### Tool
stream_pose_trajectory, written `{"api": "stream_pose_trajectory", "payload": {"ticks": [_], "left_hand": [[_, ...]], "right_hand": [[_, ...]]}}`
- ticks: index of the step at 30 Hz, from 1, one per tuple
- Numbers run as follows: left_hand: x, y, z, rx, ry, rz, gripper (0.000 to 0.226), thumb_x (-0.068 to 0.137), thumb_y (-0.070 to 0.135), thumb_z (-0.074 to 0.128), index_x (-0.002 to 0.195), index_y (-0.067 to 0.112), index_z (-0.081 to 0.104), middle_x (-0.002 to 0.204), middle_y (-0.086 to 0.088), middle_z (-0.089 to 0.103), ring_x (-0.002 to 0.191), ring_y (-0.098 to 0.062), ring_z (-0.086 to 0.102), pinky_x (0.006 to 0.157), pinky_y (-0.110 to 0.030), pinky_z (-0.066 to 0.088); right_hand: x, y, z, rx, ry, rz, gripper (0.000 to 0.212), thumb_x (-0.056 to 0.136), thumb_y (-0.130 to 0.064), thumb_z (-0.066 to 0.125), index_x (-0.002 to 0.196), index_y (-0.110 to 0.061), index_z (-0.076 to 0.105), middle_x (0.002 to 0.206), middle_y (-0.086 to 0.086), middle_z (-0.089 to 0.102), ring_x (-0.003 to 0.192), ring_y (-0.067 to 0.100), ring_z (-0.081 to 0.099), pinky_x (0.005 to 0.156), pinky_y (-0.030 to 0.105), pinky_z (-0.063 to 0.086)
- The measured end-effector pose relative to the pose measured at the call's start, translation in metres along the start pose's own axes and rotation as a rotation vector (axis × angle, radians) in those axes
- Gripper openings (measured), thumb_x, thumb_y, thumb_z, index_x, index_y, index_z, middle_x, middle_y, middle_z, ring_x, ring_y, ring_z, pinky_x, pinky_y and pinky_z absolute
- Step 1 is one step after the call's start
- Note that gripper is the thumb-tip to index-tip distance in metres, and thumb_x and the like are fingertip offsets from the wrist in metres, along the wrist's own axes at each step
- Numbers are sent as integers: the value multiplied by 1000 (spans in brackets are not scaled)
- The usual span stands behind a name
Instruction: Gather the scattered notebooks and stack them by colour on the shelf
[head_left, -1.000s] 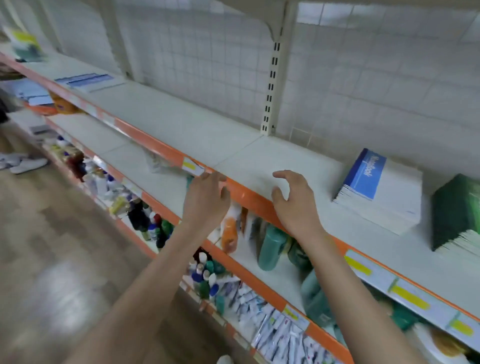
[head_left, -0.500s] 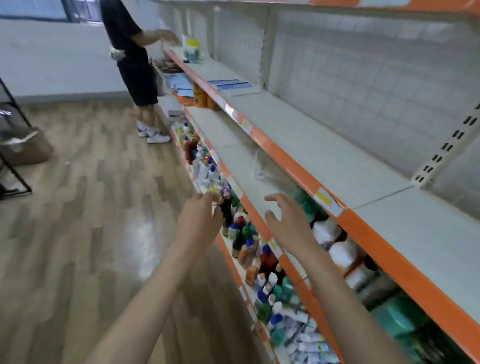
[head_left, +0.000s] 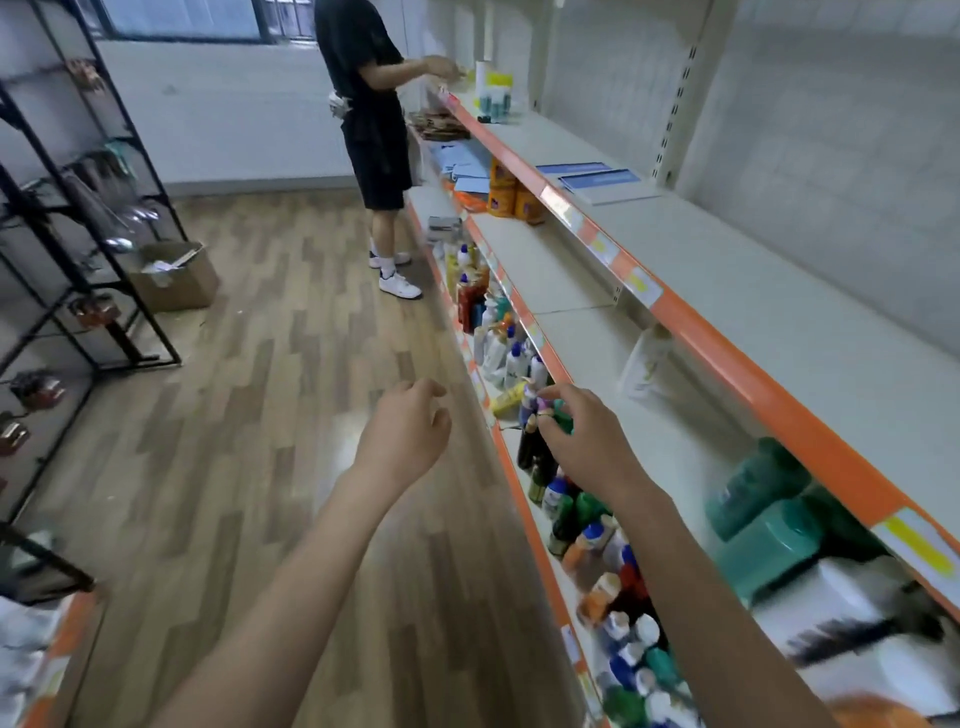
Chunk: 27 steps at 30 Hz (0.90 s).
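Note:
Two blue-and-white notebooks (head_left: 597, 183) lie flat far down the top shelf (head_left: 779, 332), well beyond my reach. More blue notebooks (head_left: 462, 166) lie on the shelf below, near the other person. My left hand (head_left: 405, 431) hangs over the floor with loosely curled fingers and holds nothing. My right hand (head_left: 582, 441) hovers in front of the lower shelf's bottles, fingers relaxed and empty. The blue and green stacks seen earlier are out of view.
A person in black (head_left: 371, 104) stands at the shelf's far end. Bottles (head_left: 498, 332) crowd the lower shelves. A black wire rack (head_left: 67, 218) and a cardboard box (head_left: 174, 275) stand at the left on the wooden floor. Green containers (head_left: 763, 514) sit at lower right.
My view has swung left from the blue and green stacks to look down the aisle. Both hands left the shelf edge and now hang empty in front of me.

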<state>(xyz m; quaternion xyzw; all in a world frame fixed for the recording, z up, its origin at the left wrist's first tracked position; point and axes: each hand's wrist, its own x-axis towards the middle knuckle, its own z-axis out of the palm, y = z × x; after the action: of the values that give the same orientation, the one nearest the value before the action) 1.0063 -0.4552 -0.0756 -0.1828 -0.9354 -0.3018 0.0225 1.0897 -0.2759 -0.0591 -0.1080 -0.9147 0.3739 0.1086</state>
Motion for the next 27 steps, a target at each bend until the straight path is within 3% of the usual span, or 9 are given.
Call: {"api": "stream_pose_trajectory", "payload": {"ticks": [7, 13, 16, 24, 27], "left_hand": [[84, -22, 12, -21, -36, -25, 31, 92, 17, 51, 121, 10, 57, 117, -11, 59, 112, -25, 55, 89, -33, 45], [188, -25, 11, -20, -26, -51, 31, 93, 17, 49, 123, 10, 56, 121, -10, 58, 113, -25, 55, 91, -35, 45], [247, -24, 10, -7, -28, -59, 32, 94, 18, 49, 125, 11, 54, 122, -10, 57, 113, -25, 54, 91, -35, 45], [350, -31, 21, -17, 4, -77, 31, 95, 17, 48, 125, 11, 55, 124, -8, 57, 114, -22, 52, 86, -27, 40], [380, -43, 25, 1, 15, -114, 30, 95, 18, 47, 124, 13, 56, 123, -6, 57, 112, -22, 54, 83, -28, 40]], "right_hand": [[92, 4, 24, 43, -54, 2, 31, 94, -15, 50, 124, -17, 56, 128, 4, 54, 111, 15, 53, 96, 32, 46], [206, 17, 22, 17, -92, -26, 30, 94, -17, 50, 123, -19, 56, 132, 3, 51, 114, 14, 51, 86, 23, 38], [269, 18, 21, 42, -93, -56, 30, 94, -18, 50, 123, -18, 56, 130, 2, 53, 115, 12, 49, 92, 26, 40], [382, 25, 37, 17, -137, -98, 29, 94, -15, 49, 123, -15, 57, 120, 1, 54, 106, 14, 51, 87, 24, 41], [416, 32, 51, 22, -181, -94, 30, 94, -14, 49, 123, -17, 56, 115, -1, 53, 103, 12, 47, 90, 29, 42]]}}
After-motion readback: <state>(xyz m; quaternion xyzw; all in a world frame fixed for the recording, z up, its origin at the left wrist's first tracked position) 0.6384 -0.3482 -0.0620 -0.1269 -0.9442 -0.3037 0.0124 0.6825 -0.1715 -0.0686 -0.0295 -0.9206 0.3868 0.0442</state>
